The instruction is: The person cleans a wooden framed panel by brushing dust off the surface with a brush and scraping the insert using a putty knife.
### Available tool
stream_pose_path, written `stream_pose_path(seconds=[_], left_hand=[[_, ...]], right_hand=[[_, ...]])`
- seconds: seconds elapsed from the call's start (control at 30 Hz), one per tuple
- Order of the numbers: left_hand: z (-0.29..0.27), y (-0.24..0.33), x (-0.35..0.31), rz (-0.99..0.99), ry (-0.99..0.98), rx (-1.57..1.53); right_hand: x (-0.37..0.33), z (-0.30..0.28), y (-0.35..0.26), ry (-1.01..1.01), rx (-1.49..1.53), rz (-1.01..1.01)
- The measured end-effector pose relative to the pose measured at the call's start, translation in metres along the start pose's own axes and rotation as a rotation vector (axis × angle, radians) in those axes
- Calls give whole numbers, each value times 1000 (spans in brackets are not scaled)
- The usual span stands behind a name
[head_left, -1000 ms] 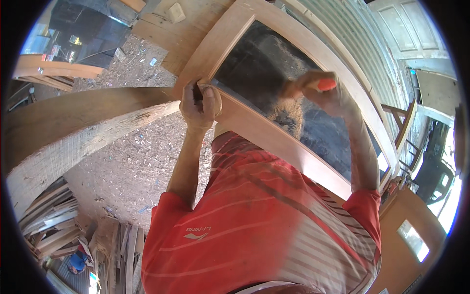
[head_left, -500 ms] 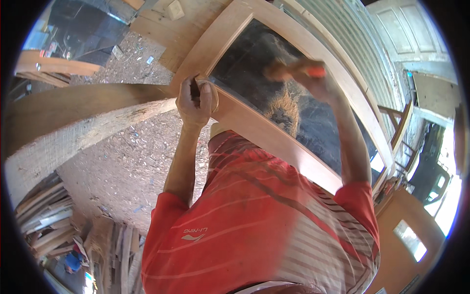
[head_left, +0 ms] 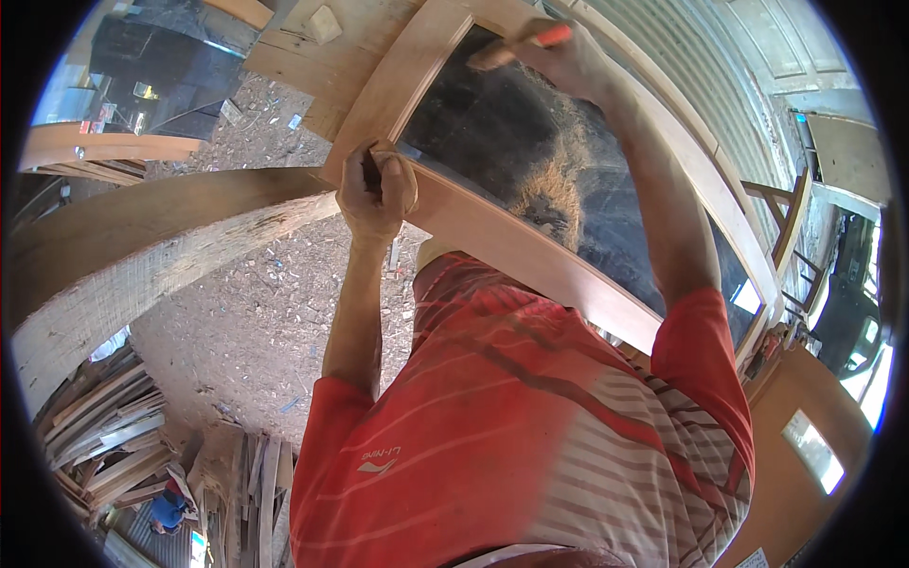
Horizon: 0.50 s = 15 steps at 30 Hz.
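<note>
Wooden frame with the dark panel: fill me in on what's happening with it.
A person in a red shirt is bent over the wooden frame. Their right hand holds what looks like a brush near the far left corner of the dark panel. The left hand, at the frame's near left corner, grips a small tan piece, kind unclear. Light brown dust lies on the panel.
</note>
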State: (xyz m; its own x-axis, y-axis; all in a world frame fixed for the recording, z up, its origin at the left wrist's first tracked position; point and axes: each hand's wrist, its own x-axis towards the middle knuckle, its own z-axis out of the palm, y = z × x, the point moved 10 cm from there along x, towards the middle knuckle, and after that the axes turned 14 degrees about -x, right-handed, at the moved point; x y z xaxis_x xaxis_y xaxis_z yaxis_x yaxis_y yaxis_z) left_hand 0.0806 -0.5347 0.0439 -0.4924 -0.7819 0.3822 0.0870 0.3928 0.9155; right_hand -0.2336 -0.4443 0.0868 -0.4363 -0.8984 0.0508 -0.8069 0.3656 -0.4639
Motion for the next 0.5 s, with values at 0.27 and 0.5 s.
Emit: stream_pose_path(seconds=[0.27,0.5], left_hand=[[0,3,-3,24,-16,-9],[5,-13,-6,-160,-78,-20]], right_hand=[[-142,-39,46,-116,127,44],[-95,-56,31,55,156,158]])
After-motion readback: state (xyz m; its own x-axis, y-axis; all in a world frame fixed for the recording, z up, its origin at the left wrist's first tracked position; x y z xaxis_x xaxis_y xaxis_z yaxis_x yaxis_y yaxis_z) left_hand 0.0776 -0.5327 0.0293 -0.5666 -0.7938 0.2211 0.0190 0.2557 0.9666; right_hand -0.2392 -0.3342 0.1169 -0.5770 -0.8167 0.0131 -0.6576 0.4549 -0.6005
